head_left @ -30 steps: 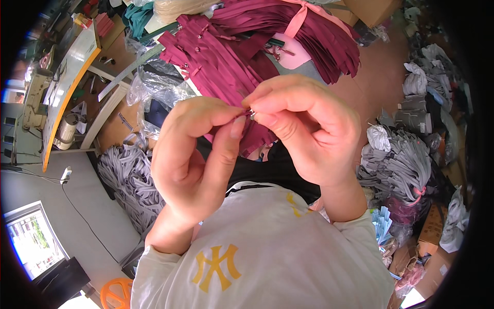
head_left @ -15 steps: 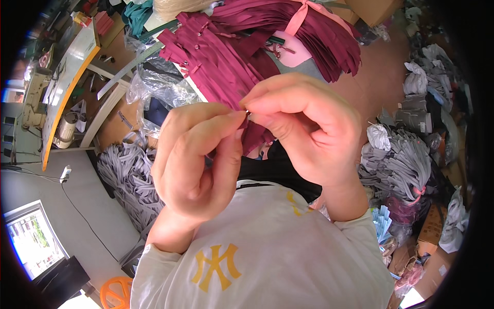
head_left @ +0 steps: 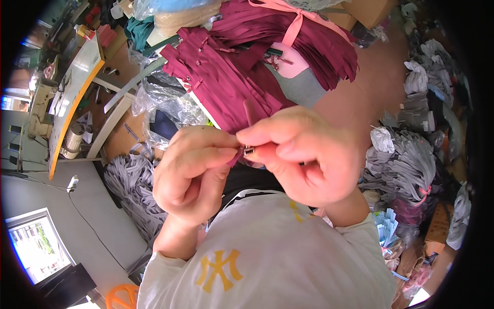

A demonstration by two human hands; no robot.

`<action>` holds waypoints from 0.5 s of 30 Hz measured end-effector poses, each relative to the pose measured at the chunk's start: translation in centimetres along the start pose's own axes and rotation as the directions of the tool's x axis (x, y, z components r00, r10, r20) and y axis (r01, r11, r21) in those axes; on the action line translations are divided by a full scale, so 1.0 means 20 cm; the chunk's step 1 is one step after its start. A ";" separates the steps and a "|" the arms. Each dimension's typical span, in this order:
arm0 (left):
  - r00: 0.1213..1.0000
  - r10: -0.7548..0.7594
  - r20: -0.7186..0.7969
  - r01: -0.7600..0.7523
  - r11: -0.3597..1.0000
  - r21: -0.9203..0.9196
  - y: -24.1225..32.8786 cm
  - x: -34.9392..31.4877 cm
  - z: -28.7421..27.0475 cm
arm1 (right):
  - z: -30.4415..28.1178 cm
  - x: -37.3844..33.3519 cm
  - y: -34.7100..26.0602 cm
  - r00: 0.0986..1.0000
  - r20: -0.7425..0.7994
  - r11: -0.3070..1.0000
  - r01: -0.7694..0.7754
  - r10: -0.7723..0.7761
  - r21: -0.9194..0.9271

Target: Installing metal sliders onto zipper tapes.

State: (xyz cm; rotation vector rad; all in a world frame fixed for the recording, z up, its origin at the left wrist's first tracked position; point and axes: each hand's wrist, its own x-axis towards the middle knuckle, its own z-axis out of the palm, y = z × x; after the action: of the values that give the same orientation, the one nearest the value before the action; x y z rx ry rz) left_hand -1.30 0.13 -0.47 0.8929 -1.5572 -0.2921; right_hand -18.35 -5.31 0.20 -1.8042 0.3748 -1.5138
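Note:
My left hand [head_left: 195, 172] and my right hand [head_left: 303, 154] meet fingertip to fingertip at the picture's middle, close to the camera. Between them they pinch a small metal zipper slider [head_left: 248, 151] on a dark red zipper strip [head_left: 250, 110] that rises from the fingers toward the pile behind. A big heap of dark red zipper strips [head_left: 231, 77] lies just beyond the hands, partly hidden by them. My white shirt with a yellow emblem [head_left: 267, 257] fills the lower middle.
A pink ribbon [head_left: 293, 26] ties one dark red bundle at the top. Clear plastic bags [head_left: 164, 103] lie left of the heap. Grey strip bundles lie at the left [head_left: 128, 180] and right [head_left: 406, 170]. A long orange-edged table [head_left: 72, 98] stands far left.
Both hands have stayed pressed together on the slider. They have shifted slightly lower and the fingers have regripped; the zipper strip now stands up above the fingertips.

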 end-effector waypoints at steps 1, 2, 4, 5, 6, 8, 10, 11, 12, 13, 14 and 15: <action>1.000 0.031 -0.006 -0.031 0.999 -0.017 0.00 0.01 0.00 | -0.02 0.02 0.00 0.991 0.105 0.993 0.094 -0.086 -0.073; 0.999 0.034 -0.002 -0.034 0.999 -0.018 0.00 0.01 0.00 | -0.04 0.02 0.00 0.964 0.213 0.972 0.192 -0.161 -0.136; 0.997 0.072 0.018 -0.072 0.997 -0.030 -0.01 0.02 0.00 | -0.01 -0.01 0.02 0.971 0.088 0.971 0.227 -0.221 -0.070; 0.997 0.073 0.025 -0.072 0.997 -0.034 -0.01 0.02 0.00 | -0.02 0.01 0.01 0.954 0.165 0.953 0.271 -0.249 -0.131; 0.999 0.047 0.017 -0.046 0.998 -0.037 0.00 0.02 -0.01 | -0.03 0.03 0.00 0.931 0.246 0.930 0.318 -0.270 -0.182; 1.000 0.019 0.011 -0.018 0.999 -0.038 0.00 0.00 -0.01 | -0.05 0.05 -0.05 0.923 0.351 0.946 0.245 -0.160 -0.213; 0.999 -0.030 -0.018 0.028 0.996 -0.079 0.00 -0.01 0.00 | -0.04 0.04 -0.06 0.896 0.442 0.950 0.175 -0.044 -0.260; 0.999 -0.029 -0.015 0.028 0.996 -0.081 0.00 -0.01 0.00 | -0.02 0.02 -0.04 0.936 0.317 0.946 0.234 -0.157 -0.224; 0.999 -0.038 -0.015 0.036 0.996 -0.085 0.00 -0.01 0.00 | 0.00 0.01 -0.03 0.948 0.182 0.935 0.297 -0.263 -0.194; 0.999 -0.046 -0.015 0.044 0.995 -0.089 0.00 -0.01 0.00 | 0.00 0.01 -0.04 0.948 0.181 0.935 0.296 -0.262 -0.195; 0.999 -0.046 -0.014 0.045 0.995 -0.090 0.00 -0.01 0.00 | 0.00 0.01 -0.04 0.950 0.166 0.936 0.294 -0.264 -0.192; 0.998 -0.052 -0.025 0.048 0.992 -0.114 0.00 -0.02 0.00 | 0.00 0.01 -0.05 0.952 0.153 0.938 0.292 -0.266 -0.188</action>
State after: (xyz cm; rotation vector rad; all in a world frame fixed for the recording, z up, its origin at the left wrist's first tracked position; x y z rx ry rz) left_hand -1.38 0.34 -0.72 0.8448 -1.4788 -0.3982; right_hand -18.46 -4.79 1.02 -2.1824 0.2282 -1.5877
